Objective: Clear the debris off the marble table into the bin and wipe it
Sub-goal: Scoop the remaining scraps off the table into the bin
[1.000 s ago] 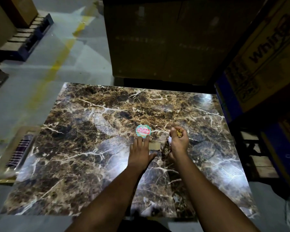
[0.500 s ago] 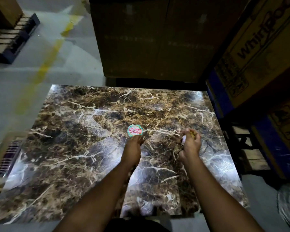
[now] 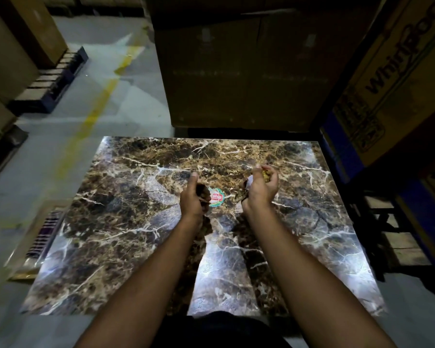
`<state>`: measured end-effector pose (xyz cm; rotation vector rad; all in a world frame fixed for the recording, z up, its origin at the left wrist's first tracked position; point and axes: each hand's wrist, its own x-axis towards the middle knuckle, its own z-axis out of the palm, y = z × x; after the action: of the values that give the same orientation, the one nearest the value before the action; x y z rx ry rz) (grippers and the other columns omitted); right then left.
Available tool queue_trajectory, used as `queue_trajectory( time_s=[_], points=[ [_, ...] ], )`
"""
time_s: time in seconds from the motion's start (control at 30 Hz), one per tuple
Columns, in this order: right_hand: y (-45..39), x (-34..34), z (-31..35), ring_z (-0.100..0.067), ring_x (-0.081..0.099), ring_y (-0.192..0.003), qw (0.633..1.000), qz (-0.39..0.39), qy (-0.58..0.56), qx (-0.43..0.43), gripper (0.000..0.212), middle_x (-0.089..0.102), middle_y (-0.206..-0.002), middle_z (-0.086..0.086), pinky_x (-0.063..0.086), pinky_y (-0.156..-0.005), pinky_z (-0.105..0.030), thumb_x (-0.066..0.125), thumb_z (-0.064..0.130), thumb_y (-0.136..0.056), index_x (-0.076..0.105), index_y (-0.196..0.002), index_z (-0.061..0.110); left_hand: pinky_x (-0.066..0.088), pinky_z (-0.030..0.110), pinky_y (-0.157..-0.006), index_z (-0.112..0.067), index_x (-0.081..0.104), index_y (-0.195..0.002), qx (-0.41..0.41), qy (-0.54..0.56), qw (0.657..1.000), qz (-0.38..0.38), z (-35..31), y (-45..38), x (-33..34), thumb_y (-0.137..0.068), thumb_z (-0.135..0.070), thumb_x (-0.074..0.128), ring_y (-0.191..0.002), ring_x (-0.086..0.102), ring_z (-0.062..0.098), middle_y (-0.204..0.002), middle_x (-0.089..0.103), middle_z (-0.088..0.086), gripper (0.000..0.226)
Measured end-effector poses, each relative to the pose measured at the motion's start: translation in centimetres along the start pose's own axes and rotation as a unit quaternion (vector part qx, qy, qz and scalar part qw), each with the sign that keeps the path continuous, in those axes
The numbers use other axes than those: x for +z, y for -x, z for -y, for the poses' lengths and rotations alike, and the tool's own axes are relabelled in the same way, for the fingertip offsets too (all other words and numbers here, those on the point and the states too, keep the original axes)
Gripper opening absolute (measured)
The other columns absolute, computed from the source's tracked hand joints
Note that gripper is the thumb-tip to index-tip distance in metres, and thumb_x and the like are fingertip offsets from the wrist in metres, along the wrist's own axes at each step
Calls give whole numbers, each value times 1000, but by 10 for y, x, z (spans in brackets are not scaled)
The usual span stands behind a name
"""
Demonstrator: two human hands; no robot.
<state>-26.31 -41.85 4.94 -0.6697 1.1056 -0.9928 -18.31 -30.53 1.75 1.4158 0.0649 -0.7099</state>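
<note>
Both arms reach out over the marble table (image 3: 126, 222), which fills the centre and lower part of the frame, brown w/ white veins and bright glare patches near the bottom edge.

Left hand (image 3: 194, 197), just left of centre frame, is raised above the slab w/ thumb sticking up and fingers curled round a dark flat scrap (image 3: 203, 190); can't tell what the scrap is made of. Right hand (image 3: 261, 189), a bit right of centre, is cupped palm-up, fingers curled round a clump of debris (image 3: 265, 175), yellowish bits at the fingertips, something pale and something dark poking out on the thumb side. Too dim to name the pieces.

Between the two hands, flat on the marble, lies a round sticker (image 3: 217, 197), green rim, red and white middle; text unreadable. It sits just beside the left hand's knuckles in the frame, partly covered by that hand.

Background: big dark cardboard box (image 3: 236, 71) at top centre, right behind the table's far edge. Printed carton (image 3: 392, 79) w/ blue base at upper right. Grey floor w/ a yellow line (image 3: 98, 106) running through the upper left, pallet (image 3: 53, 81) w/ boxes beyond it. A flat striped item (image 3: 43, 234) on the floor at the table's left edge, mid-left of frame. No bin in sight.
</note>
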Motion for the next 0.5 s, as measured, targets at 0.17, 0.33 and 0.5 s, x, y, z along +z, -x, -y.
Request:
queue_trajectory(
  time_s=[0.17, 0.33, 0.5],
  points=[
    [4, 5, -4, -38, 67, -106, 999, -25, -24, 11, 18, 68, -122, -18, 56, -88, -56, 72, 15, -91, 65, -91, 31, 29, 19, -41, -19, 54, -65, -1, 20, 997, -77, -17, -6, -22, -90, -21, 57, -51, 38, 14, -57, 48, -3, 26],
    [15, 6, -5, -37, 65, -112, 999, -37, -16, 15, 16, 65, -121, -9, 57, -91, -55, 71, 13, -92, 64, -96, 27, 30, 22, -40, -17, 39, -69, -4, 129, 991, -42, -34, 1, -29, -77, 8, 31, -52, 34, 15, -54, 37, -4, 27],
    [48, 29, -8, -13, 63, -89, 999, 0, -35, 19, 12, 63, -114, -2, 55, -58, -18, 67, 13, -95, 60, -105, 17, 38, 28, -61, -15, 41, -67, -13, 193, 981, -11, -26, 45, 14, -75, 6, 33, -64, 43, 18, -65, 42, 4, 24]
  ],
)
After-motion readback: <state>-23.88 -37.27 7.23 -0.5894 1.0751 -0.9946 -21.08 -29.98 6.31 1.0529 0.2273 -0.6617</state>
